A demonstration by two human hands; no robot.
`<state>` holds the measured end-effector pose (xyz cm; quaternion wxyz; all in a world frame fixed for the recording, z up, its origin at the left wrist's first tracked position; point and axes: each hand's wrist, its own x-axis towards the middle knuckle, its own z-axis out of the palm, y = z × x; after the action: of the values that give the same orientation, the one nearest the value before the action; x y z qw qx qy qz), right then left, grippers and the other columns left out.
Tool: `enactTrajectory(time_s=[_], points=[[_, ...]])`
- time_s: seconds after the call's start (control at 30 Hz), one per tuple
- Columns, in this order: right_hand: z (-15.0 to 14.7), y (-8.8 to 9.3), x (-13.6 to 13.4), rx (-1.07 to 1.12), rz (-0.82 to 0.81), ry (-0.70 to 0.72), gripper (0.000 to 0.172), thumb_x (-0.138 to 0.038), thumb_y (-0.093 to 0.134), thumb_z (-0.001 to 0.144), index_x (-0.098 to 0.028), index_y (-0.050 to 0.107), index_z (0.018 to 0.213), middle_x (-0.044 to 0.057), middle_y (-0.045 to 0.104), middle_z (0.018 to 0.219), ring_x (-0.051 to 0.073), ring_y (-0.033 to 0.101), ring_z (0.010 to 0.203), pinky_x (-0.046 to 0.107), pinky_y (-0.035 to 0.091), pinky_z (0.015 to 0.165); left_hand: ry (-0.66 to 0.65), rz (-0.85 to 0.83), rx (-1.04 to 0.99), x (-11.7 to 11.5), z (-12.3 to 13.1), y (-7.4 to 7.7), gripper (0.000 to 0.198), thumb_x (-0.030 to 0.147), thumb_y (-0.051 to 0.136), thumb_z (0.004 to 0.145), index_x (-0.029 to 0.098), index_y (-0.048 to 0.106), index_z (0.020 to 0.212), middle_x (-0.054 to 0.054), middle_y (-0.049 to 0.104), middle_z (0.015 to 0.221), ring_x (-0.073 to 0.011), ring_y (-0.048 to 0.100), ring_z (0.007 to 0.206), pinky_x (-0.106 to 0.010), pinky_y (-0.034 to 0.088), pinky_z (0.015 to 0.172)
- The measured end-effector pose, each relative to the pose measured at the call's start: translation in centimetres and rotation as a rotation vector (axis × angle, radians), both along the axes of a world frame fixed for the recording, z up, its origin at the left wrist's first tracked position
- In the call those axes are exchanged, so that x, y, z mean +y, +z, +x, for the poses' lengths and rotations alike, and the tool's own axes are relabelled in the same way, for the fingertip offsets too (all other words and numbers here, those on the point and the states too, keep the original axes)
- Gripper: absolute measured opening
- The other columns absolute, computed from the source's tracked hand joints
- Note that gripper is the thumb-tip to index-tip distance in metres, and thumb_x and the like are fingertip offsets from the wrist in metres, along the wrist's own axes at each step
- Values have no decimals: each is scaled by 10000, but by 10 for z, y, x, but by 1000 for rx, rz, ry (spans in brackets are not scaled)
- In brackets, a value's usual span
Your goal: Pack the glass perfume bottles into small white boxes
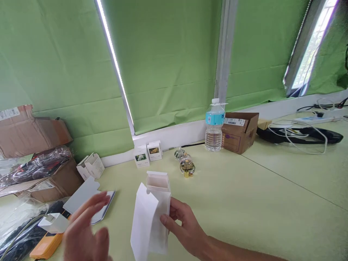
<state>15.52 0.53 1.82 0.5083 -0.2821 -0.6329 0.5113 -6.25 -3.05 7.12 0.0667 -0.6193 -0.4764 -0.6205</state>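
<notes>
My right hand [187, 226] grips a white paper carton [159, 217] by its right side, thumb on the front. The carton stands roughly upright with its top open, and a large white flap or sheet [143, 221] spreads out on its left. My left hand [88, 228] is raised apart from the carton with fingers spread, slightly blurred, holding nothing. Beyond the carton, a few small ornate glass bottles [187, 166] with gold parts form a short row. Two small white boxes [141, 156] with picture labels stand by the wall.
At left lie flat white card pieces [83, 195], an open white box [94, 166], a white adapter [56, 223], an orange device [47, 245] and stacked cardboard boxes [62, 177]. A water bottle [213, 134], a brown box [231, 141] and cables [323, 139] are at the back right.
</notes>
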Motion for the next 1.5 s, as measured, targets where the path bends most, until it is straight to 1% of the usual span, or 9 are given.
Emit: enactTrajectory(time_s=[0.13, 0.3, 0.5, 0.63, 0.8, 1.07, 1.2, 1.33, 1.5], points=[[-1, 0, 2, 39, -11, 56, 347, -469, 577, 891, -185, 641, 1079, 47, 650, 851, 165, 596, 720, 247, 464, 585, -357, -487, -377, 17, 42, -9, 585, 639, 477, 837, 220, 564, 1236, -94, 661, 1172, -268, 646, 977, -339, 549, 772], [-3, -2, 6, 30, -48, 61, 378, -512, 612, 857, -190, 628, 1053, 22, 621, 812, 158, 567, 725, 250, 457, 609, -510, -753, -401, 22, 51, -32, 555, 624, 630, 735, 154, 689, 1024, -70, 734, 869, -235, 647, 728, -261, 503, 575], [2, 1, 7, 34, -30, 115, 464, -589, 412, 927, -189, 577, 1096, 36, 600, 856, 158, 568, 735, 242, 463, 571, -479, -756, -465, 29, 44, -43, 532, 571, 665, 735, 140, 671, 1046, -70, 739, 801, -254, 668, 737, -250, 496, 535], [5, 4, 9, -220, 18, -67, 359, -461, 632, 841, -207, 594, 1091, 22, 637, 884, 150, 567, 737, 229, 441, 588, -493, -714, -308, 31, 44, -44, 406, 517, 668, 755, 175, 693, 973, -67, 747, 872, -265, 680, 816, -287, 540, 663], [4, 0, 11, -376, 99, -188, 260, -396, 655, 815, -197, 625, 979, 2, 625, 816, 134, 512, 682, 224, 396, 561, -457, -689, -106, 36, 37, -50, 352, 500, 617, 806, 192, 711, 949, -69, 747, 902, -265, 675, 839, -315, 543, 739], [5, -14, 17, -531, 90, -107, 272, -333, 703, 745, -202, 616, 968, -28, 631, 803, 120, 515, 630, 218, 368, 555, -481, -702, -211, 40, 35, -77, 520, 626, 485, 841, 179, 709, 984, -83, 738, 881, -259, 662, 773, -317, 543, 669], [6, -17, 20, -508, 87, -69, 210, -317, 671, 773, -200, 628, 942, -42, 618, 764, 109, 494, 612, 208, 354, 542, -353, -636, -215, 46, 23, -73, 553, 665, 374, 871, 209, 678, 948, -59, 707, 853, -236, 647, 765, -309, 524, 672], [6, -21, 22, -508, 115, -35, 234, -338, 697, 751, -199, 637, 930, -49, 602, 741, 103, 474, 601, 201, 344, 533, -136, -549, -305, 63, 11, -56, 534, 627, 559, 799, 242, 562, 1168, -85, 633, 1146, -282, 617, 1033, -402, 495, 891], [6, -27, 22, -510, 157, -16, 237, -356, 704, 745, -195, 626, 900, -58, 567, 705, 95, 457, 585, 197, 331, 527, -301, -626, -364, 92, 15, -53, 795, 605, 637, 755, 344, 304, 1429, -87, 317, 1523, -348, 338, 1372, -528, 329, 1086]])
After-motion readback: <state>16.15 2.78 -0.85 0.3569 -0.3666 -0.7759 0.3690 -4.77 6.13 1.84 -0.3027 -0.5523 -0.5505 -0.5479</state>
